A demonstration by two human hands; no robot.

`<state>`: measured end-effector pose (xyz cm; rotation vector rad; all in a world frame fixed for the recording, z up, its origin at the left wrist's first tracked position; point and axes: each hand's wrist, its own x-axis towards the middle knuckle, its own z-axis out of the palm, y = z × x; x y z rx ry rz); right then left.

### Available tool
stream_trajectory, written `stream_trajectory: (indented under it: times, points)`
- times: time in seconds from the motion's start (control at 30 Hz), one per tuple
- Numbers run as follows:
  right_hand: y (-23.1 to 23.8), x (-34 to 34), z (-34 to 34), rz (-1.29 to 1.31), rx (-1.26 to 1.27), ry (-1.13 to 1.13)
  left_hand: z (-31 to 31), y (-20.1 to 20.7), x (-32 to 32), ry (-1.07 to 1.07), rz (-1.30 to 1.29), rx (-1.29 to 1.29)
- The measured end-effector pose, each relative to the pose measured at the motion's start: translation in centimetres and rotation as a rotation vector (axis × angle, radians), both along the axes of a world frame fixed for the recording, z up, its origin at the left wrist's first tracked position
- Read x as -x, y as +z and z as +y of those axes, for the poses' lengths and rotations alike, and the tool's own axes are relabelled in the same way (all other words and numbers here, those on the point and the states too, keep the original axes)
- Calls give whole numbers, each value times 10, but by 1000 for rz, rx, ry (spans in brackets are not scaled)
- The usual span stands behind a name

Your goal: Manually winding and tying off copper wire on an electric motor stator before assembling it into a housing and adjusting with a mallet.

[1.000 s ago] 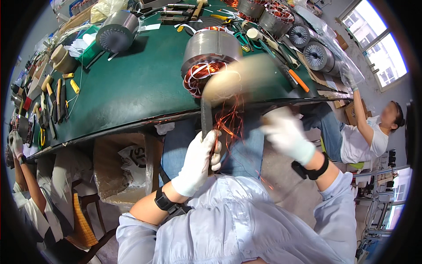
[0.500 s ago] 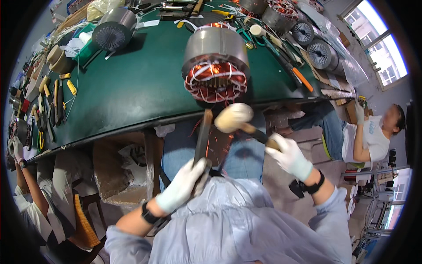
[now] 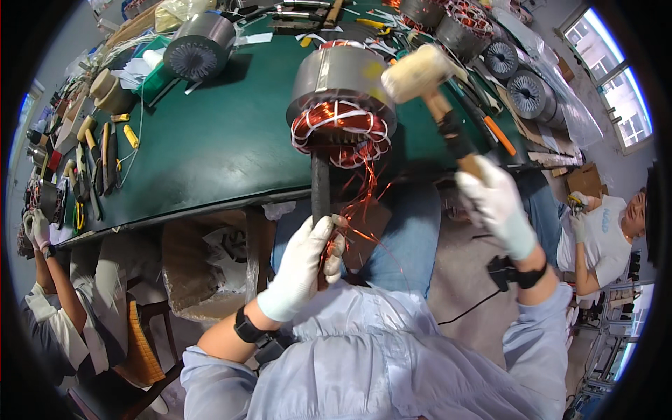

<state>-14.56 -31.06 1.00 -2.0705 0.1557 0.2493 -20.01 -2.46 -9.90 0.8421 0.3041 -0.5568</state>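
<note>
A motor stator (image 3: 339, 78), a grey steel cylinder, lies on the green bench top near its front edge. Copper windings (image 3: 339, 115) laced with white cord bulge from its near end, and loose copper wires (image 3: 365, 189) hang off below them. My gloved left hand (image 3: 297, 264) is closed round a dark bar (image 3: 320, 183), whose far end reaches the lower left of the windings; its tip is hidden. In my gloved right hand (image 3: 495, 206) is the taped handle of a mallet (image 3: 418, 73). The mallet's pale head is raised beside the stator's right side, apart from the bar.
Hand tools (image 3: 94, 150) and another stator core (image 3: 199, 47) lie on the left of the bench. Pliers with orange grips (image 3: 498, 134) and more cores (image 3: 526, 92) are at right. A cardboard box (image 3: 210, 269) stands below the bench. Other people work at left and right.
The mallet has gone up and to the right, away from the bar. My left hand has moved the bar forward against the windings, and the loose copper wires now show clearly.
</note>
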Motion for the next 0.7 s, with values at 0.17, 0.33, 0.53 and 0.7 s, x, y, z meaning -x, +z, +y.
stream_trajectory:
  times: [0.17,0.33,0.53,0.7]
  points:
    - [40,2,-42,-653,-509,315,-12,3,0,110,38,46]
    - [-65,-4,20,-225,511,614,-9,-2,2,124,61,163]
    - [59,-3,9,-690,269,239,27,-10,-4,135,98,209]
    - [-56,-16,55,-551,694,629,21,-18,1,142,36,227]
